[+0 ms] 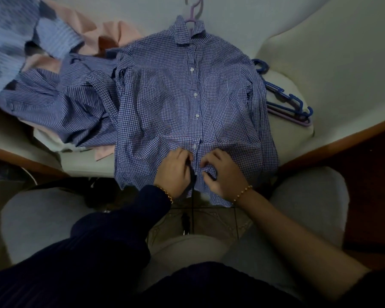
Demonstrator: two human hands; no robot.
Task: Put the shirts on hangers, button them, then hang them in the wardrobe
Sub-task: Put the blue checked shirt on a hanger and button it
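Observation:
A blue gingham shirt (165,103) lies face up on the white bed (320,41), its collar round a lilac hanger (192,18) whose hook points away from me. Several white buttons down its front are fastened. My left hand (175,172) pinches the left edge of the placket near the hem. My right hand (222,174) pinches the right edge just across from it, fingers curled into the cloth. A second shirt (76,101), blue with fine stripes, lies crumpled to the left.
Blue and lilac hangers (287,101) are stacked at the bed's right edge. A pale blue knit (20,41) and pink garments (91,34) are piled at the back left. A wooden bed frame (342,136) runs along both sides. My knees are below.

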